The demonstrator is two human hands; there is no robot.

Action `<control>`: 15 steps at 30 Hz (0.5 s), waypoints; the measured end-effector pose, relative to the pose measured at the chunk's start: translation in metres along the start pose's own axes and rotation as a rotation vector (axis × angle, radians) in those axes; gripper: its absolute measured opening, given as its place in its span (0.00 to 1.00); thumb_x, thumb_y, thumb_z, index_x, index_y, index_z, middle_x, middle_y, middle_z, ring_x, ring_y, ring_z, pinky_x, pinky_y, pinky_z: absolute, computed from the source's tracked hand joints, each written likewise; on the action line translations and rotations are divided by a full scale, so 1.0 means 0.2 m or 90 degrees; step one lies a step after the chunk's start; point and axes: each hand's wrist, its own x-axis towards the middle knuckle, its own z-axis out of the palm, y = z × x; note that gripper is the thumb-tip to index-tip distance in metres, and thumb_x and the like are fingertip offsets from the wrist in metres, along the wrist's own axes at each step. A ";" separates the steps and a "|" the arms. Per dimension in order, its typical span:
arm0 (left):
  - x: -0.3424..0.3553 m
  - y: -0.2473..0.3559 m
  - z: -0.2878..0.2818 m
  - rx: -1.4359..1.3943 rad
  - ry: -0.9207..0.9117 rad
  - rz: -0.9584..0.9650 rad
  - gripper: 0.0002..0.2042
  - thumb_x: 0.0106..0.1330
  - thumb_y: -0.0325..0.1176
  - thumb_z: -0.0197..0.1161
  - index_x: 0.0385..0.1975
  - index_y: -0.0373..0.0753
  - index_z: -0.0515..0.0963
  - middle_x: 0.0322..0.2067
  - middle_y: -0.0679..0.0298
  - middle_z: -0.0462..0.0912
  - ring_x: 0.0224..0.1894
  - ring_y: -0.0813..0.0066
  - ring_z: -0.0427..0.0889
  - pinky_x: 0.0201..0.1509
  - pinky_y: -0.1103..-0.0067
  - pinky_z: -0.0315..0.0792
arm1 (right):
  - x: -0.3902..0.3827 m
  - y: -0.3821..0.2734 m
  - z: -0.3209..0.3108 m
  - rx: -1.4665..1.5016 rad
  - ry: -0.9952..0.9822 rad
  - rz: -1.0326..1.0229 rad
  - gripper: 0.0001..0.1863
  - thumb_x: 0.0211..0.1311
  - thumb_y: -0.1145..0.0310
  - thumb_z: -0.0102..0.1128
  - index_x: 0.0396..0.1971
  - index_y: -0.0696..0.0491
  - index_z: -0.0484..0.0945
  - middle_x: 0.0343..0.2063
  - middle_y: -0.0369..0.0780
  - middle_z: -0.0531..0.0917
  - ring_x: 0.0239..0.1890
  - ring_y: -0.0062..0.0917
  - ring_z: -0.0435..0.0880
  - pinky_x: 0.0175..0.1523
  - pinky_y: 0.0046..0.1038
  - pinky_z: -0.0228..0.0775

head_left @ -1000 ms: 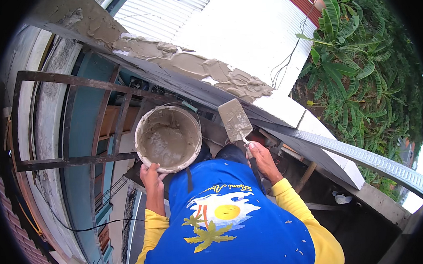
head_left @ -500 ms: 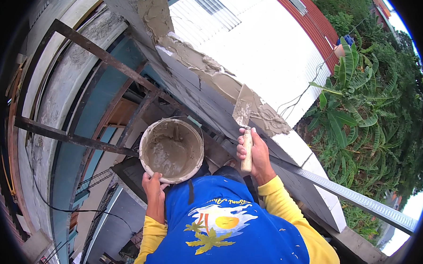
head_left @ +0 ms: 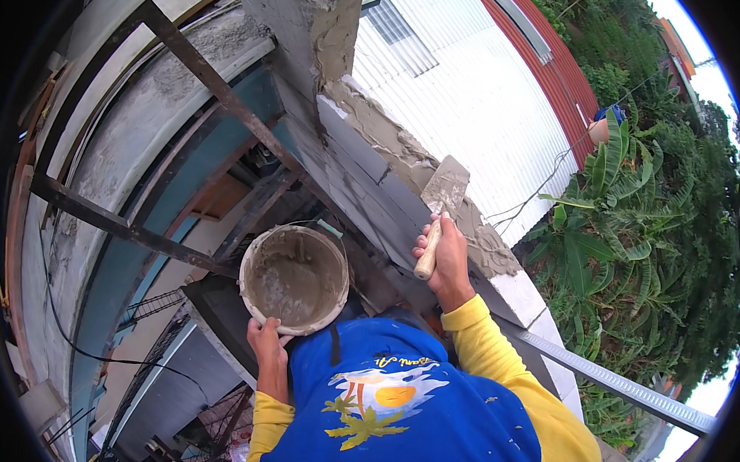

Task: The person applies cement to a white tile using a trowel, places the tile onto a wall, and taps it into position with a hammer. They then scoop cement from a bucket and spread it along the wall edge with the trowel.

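My right hand [head_left: 446,259] is closed round the wooden handle of a trowel [head_left: 446,186]. Its mortar-smeared blade lies over the top of a block wall [head_left: 359,161], where a rough grey layer of mortar [head_left: 479,241] is spread. My left hand [head_left: 268,348] grips the near rim of a round bucket [head_left: 338,302]. Wet grey mortar [head_left: 294,282] coats the inside of the bucket and sits at its bottom. The bucket is tilted toward me, close against my body.
A dark metal frame [head_left: 206,73] rises at the left. A perforated metal channel [head_left: 616,383] runs out at the lower right. Beyond the wall are a white corrugated roof [head_left: 463,86] and banana plants [head_left: 601,237]. The ground lies far below at the lower left.
The view has shifted a little. The trowel has turned so its blade points farther right and shows flatter over the mortar. My left hand keeps hold of the bucket.
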 end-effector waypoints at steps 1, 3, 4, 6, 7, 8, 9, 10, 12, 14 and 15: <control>0.01 0.00 0.00 -0.007 0.002 0.003 0.14 0.61 0.22 0.61 0.47 0.38 0.73 0.44 0.57 0.80 0.44 0.56 0.87 0.42 0.56 0.89 | -0.01 0.02 0.00 0.015 -0.020 0.018 0.17 0.87 0.53 0.47 0.55 0.53 0.69 0.33 0.36 0.73 0.26 0.21 0.74 0.26 0.25 0.71; 0.04 0.00 -0.02 -0.016 0.006 0.008 0.15 0.61 0.22 0.61 0.48 0.38 0.73 0.43 0.58 0.80 0.43 0.57 0.87 0.43 0.55 0.89 | -0.02 0.07 0.03 0.049 -0.058 0.054 0.18 0.87 0.52 0.47 0.56 0.53 0.69 0.33 0.36 0.73 0.26 0.21 0.74 0.26 0.25 0.70; 0.06 -0.01 -0.03 -0.021 0.004 0.008 0.15 0.61 0.22 0.61 0.48 0.38 0.73 0.44 0.58 0.80 0.44 0.57 0.87 0.43 0.55 0.89 | -0.01 0.10 0.08 0.032 -0.071 0.061 0.19 0.87 0.51 0.47 0.56 0.52 0.69 0.34 0.36 0.74 0.25 0.21 0.74 0.26 0.25 0.70; 0.09 -0.01 -0.04 -0.033 0.000 0.012 0.15 0.61 0.22 0.61 0.48 0.37 0.73 0.44 0.57 0.80 0.44 0.56 0.87 0.44 0.54 0.90 | 0.04 0.13 0.19 -0.004 -0.156 0.098 0.19 0.87 0.50 0.47 0.56 0.52 0.70 0.34 0.36 0.74 0.25 0.21 0.74 0.26 0.25 0.70; 0.09 0.00 -0.03 -0.031 0.005 0.006 0.15 0.61 0.22 0.61 0.48 0.37 0.73 0.44 0.57 0.80 0.44 0.56 0.87 0.43 0.55 0.90 | 0.07 0.13 0.26 -0.021 -0.200 0.114 0.19 0.87 0.50 0.48 0.56 0.52 0.70 0.34 0.36 0.75 0.25 0.21 0.74 0.26 0.25 0.70; 0.09 0.01 -0.02 -0.028 0.010 0.001 0.15 0.61 0.22 0.61 0.48 0.37 0.73 0.45 0.57 0.81 0.44 0.56 0.87 0.43 0.55 0.90 | 0.11 0.13 0.34 -0.061 -0.232 0.119 0.18 0.86 0.51 0.49 0.53 0.53 0.71 0.33 0.37 0.76 0.24 0.21 0.75 0.26 0.25 0.72; 0.08 0.01 -0.03 -0.023 0.019 -0.004 0.15 0.61 0.22 0.61 0.49 0.37 0.73 0.45 0.56 0.81 0.44 0.56 0.87 0.42 0.55 0.90 | 0.16 0.14 0.41 -0.137 -0.250 0.099 0.18 0.85 0.52 0.50 0.54 0.54 0.71 0.34 0.37 0.76 0.25 0.21 0.76 0.26 0.25 0.72; 0.08 0.01 -0.04 -0.035 0.019 -0.001 0.15 0.61 0.22 0.61 0.49 0.37 0.73 0.45 0.56 0.81 0.43 0.57 0.88 0.42 0.56 0.90 | 0.20 0.14 0.50 -0.213 -0.267 0.078 0.18 0.85 0.53 0.50 0.55 0.55 0.72 0.34 0.38 0.76 0.25 0.21 0.76 0.26 0.25 0.72; 0.09 0.01 -0.05 -0.056 0.015 0.008 0.16 0.61 0.22 0.61 0.49 0.37 0.73 0.45 0.56 0.81 0.43 0.57 0.88 0.40 0.58 0.90 | 0.33 0.14 0.63 -0.330 -0.292 0.030 0.17 0.83 0.57 0.52 0.52 0.57 0.73 0.34 0.38 0.77 0.25 0.22 0.77 0.26 0.27 0.74; 0.06 0.03 -0.05 -0.070 0.023 0.005 0.16 0.61 0.22 0.61 0.49 0.37 0.73 0.45 0.56 0.81 0.42 0.57 0.88 0.39 0.59 0.90 | 0.42 0.09 0.76 -0.366 -0.296 0.017 0.16 0.83 0.57 0.52 0.50 0.57 0.73 0.33 0.38 0.76 0.25 0.22 0.77 0.26 0.27 0.74; 0.04 0.03 -0.05 -0.082 0.028 0.000 0.16 0.61 0.22 0.61 0.49 0.37 0.73 0.45 0.56 0.81 0.42 0.57 0.88 0.39 0.59 0.90 | 0.46 0.06 0.80 -0.390 -0.299 0.012 0.16 0.83 0.57 0.53 0.50 0.57 0.73 0.33 0.38 0.76 0.25 0.23 0.77 0.27 0.28 0.75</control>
